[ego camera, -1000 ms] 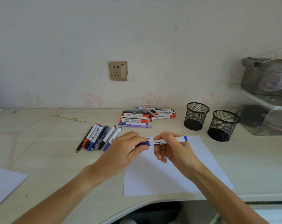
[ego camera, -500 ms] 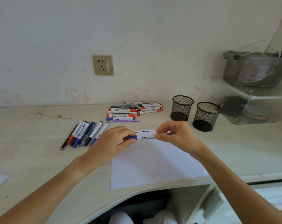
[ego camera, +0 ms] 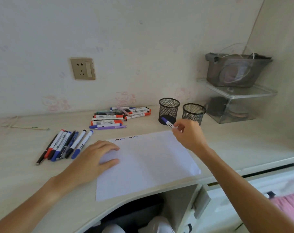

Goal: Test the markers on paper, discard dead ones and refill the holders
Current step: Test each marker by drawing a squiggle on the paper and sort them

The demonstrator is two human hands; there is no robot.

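1. The paper (ego camera: pixel 148 163), lower centre of the frame, is white, with small blue and dark squiggles along its top edge.
2. The marker (ego camera: pixel 167 122), right of centre, has a blue cap and a white barrel with dark print.
3. The two holders (ego camera: pixel 169 111), right of centre, are black wire mesh.
4. The row of markers (ego camera: pixel 65 145), left of centre, has white barrels with red, blue and black caps.
5. The pile of markers (ego camera: pixel 121 117), centre, shows white barrels with orange-red and blue ends, plus one lilac pen.
6. The desk (ego camera: pixel 16 165) is pale wood grain.
7. The wall (ego camera: pixel 142 39), across the top, is off-white with faint pink cartoon cats.
8. The socket plate (ego camera: pixel 82 68), upper left, is beige-gold.
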